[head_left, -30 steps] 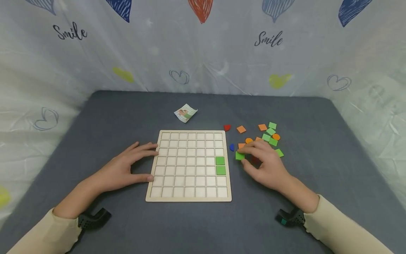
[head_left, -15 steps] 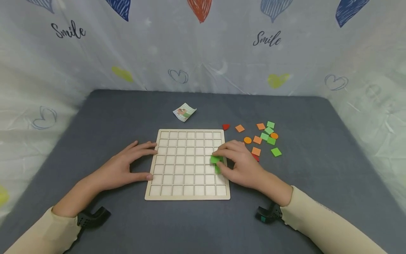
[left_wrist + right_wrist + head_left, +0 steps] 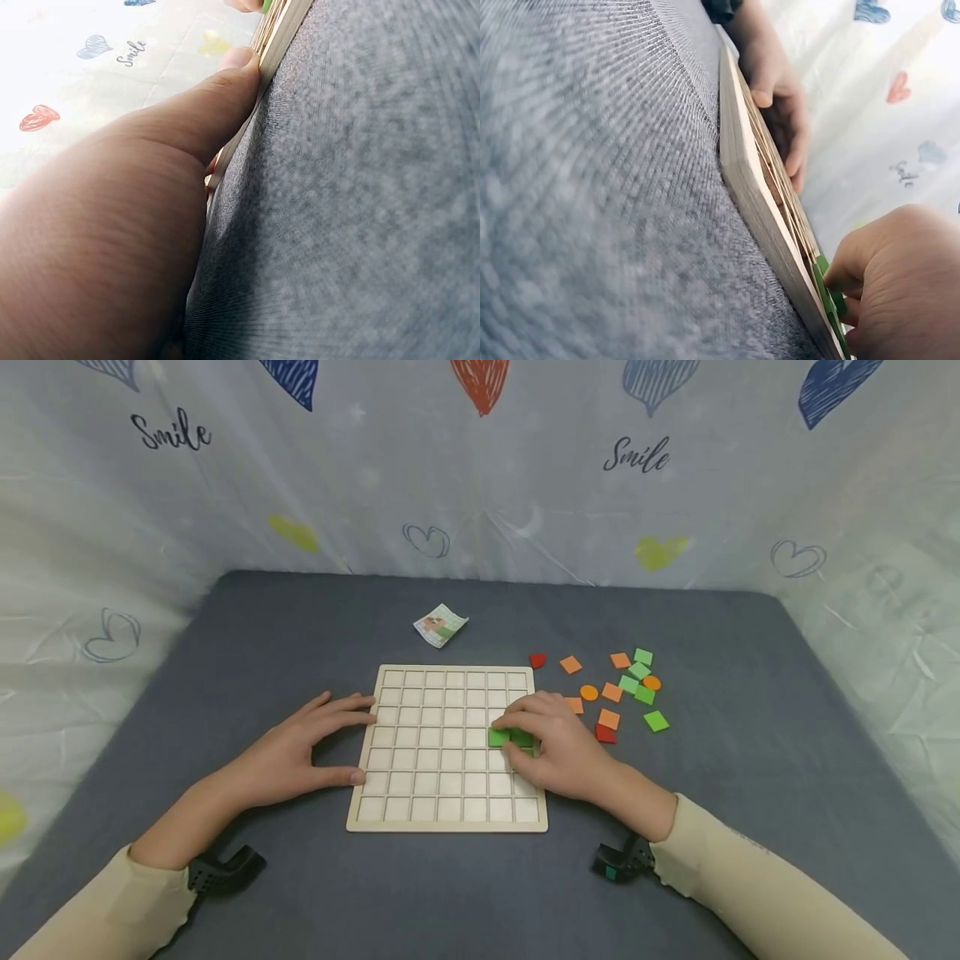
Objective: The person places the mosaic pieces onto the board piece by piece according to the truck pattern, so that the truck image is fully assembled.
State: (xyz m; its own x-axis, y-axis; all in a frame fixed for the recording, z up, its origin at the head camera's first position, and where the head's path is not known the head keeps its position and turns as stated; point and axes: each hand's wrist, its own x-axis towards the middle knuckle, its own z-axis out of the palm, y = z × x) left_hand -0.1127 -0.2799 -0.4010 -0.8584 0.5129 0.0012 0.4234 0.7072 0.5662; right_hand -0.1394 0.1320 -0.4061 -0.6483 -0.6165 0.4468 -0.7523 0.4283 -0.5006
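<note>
The wooden grid board (image 3: 420,827) lies flat on the table with mostly pale, unfilled cells. My left hand (image 3: 292,756) rests against its left side, fingers fairly straight, thumb touching the rim, as the left wrist view also shows. On the board's right part, my right hand (image 3: 558,747) pinches a green square tile (image 3: 498,737) between thumb and fingers, at a cell in the second column from the right. Beside it, another green tile (image 3: 523,738) sits in the rightmost column, partly covered by the hand. The cell below that one is hidden behind the thumb.
Right of the board lie loose pieces: orange squares (image 3: 609,719), light green squares (image 3: 643,657), orange discs (image 3: 588,693), and red pieces (image 3: 537,660). A small printed pattern card (image 3: 441,626) lies behind the board. A printed curtain (image 3: 480,485) hangs behind the table.
My right hand has carried the green tile left from the loose pieces onto the board, lowering it beside the placed green tile. The left hand has stayed at the board's edge.
</note>
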